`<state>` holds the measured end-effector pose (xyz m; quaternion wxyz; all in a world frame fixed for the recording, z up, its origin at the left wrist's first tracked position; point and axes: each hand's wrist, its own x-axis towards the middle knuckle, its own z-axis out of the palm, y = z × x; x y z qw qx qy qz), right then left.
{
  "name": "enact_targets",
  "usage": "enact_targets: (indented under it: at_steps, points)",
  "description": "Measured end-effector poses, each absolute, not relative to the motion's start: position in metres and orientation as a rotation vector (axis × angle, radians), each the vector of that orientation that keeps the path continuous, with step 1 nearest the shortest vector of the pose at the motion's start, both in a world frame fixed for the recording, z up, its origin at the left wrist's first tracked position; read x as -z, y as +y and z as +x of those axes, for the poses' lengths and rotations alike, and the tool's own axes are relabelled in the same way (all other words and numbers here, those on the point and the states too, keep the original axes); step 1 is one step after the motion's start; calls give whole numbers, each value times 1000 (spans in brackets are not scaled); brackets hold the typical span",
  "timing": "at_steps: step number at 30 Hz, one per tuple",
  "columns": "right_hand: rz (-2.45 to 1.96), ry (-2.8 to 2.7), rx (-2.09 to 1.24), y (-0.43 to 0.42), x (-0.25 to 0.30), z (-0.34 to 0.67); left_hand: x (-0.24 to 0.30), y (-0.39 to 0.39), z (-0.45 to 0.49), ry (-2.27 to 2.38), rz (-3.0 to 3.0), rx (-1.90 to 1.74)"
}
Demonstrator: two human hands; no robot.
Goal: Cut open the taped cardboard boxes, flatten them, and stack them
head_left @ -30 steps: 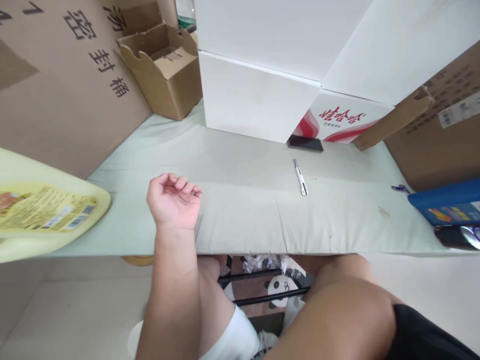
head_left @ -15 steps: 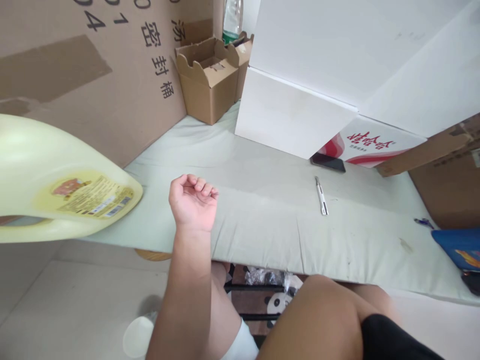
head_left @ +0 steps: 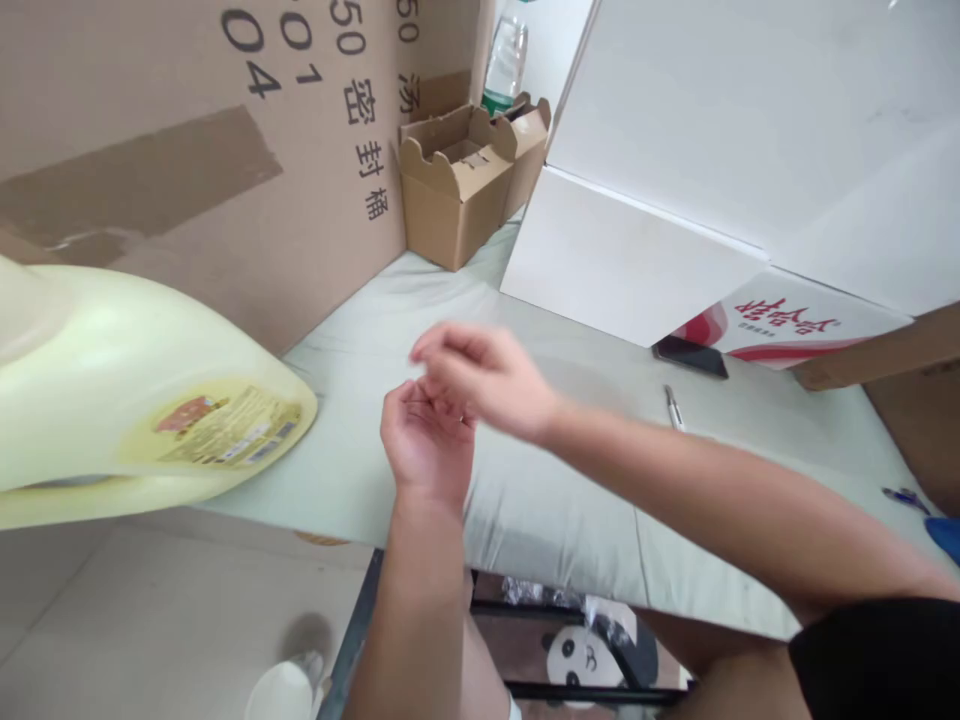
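The yellow jug (head_left: 150, 400) is at the table's (head_left: 555, 510) left front edge, just left of the hands. The left hand (head_left: 427, 445) is palm up, fingers loosely half-curled. The right hand (head_left: 491, 375), fingers bent, overlaps its fingertips; whether it pinches anything cannot be told.

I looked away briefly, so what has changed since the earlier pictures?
The right hand has come in from the right and reaches over the left hand; whether they touch is unclear. The view swung left. The left hand stays palm up, and the phone and white pen-like tool still lie on the cloth.
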<state>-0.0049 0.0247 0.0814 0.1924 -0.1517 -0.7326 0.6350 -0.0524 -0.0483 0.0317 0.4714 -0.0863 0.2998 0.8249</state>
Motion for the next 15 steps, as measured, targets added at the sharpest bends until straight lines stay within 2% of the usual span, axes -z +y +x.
enact_targets:
  at_steps: [5,8,11,15]
  points:
    - [-668,-2014,-1240,124,-99,-40,-35,-46,-61,594,-427,-2039]
    - [-970,-2129,-858,175,-96,-76,-35,-44,-66,555,-459,-2023]
    - [-1069,-2324,-507,207,-89,-107,-33,-43,-70,532,-475,-2015]
    - [-1030,-2441,-432,220,-83,-125,-32,-45,-71,513,-484,-2013]
